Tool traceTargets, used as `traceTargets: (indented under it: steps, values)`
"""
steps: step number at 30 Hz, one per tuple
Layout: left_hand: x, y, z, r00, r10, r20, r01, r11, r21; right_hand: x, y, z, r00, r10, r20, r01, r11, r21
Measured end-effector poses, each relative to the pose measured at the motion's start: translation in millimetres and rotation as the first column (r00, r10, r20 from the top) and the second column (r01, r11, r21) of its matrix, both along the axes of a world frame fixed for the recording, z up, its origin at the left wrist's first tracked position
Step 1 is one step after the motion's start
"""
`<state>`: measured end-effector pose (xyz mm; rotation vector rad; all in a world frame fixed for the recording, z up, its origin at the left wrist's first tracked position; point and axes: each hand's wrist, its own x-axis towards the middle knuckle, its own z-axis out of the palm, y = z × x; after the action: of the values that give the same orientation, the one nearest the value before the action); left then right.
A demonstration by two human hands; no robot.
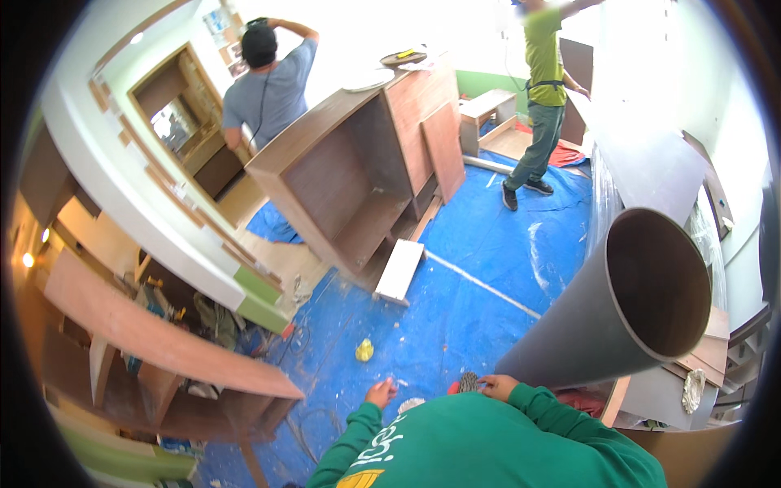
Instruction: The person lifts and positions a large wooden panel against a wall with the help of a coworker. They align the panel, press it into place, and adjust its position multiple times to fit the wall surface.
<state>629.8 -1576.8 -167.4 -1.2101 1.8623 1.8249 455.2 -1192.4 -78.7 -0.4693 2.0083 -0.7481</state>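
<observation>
My left hand [381, 394] is low in the middle, fingers loosely bent and apart, with nothing visible in it. My right hand [498, 387] pinches a grey, mottled, knit-looking item [469, 382], possibly a glove, with red beside it. A pale round item [411, 403] lies between my hands, partly hidden by my green-sleeved body. A large dark cylinder [556, 325] with an open top stands just beyond my right hand. A crumpled yellow thing [364, 350] lies on the blue sheet [464, 252] ahead of my left hand.
A wooden cabinet [309, 187] stands ahead, a white board [399, 272] by its base. Curved shelving [163, 342] is at left, panels [643, 179] lean at right. A person in grey [264, 106] stands behind the cabinet, another in yellow-green [541, 73] at back right.
</observation>
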Motion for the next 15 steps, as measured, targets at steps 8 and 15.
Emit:
traceTargets:
  steps: [8, 15]
  values:
    - [-18.7, -88.4, -33.1, 0.785, -0.295, 0.545, 0.556, 0.723, -0.410, -60.3, 9.3, -53.8, 0.897, -0.259, 0.359, 0.348, 0.914, -0.208]
    - [-132.2, -142.1, -77.0, 0.717, -0.486, 0.500, 0.687, 0.612, -0.391, -65.2, 23.3, -139.7, 0.744, -0.555, 0.372, 0.634, 0.762, -0.130]
